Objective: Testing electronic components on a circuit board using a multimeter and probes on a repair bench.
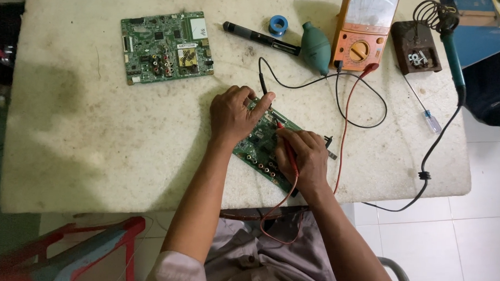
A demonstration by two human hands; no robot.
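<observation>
Probing a green circuit board [261, 146] lying tilted at centre frame on a stained white tabletop [95, 129]. The left hand [232, 113] sits on the board's upper-left corner, fingers curled around the black probe [264, 96], tip down on the board. The right hand [305, 153] is closed pen-style on the red probe [287, 150], whose tip touches the middle of the board. Both leads, black [341, 77] and red [346, 121], loop up to an orange analog multimeter [363, 33] at the top, right of centre.

Other stuff around: a second green circuit board [167, 46] in the upper left, well apart from the hands. Along the top there's a black desoldering pump [253, 35], a blue solder spool [278, 24] and a teal rubber blower bulb [316, 47]. Upper right has a soldering iron [452, 53] parked in its coil stand [416, 46], and a small clear-handled screwdriver [423, 108] just below.
</observation>
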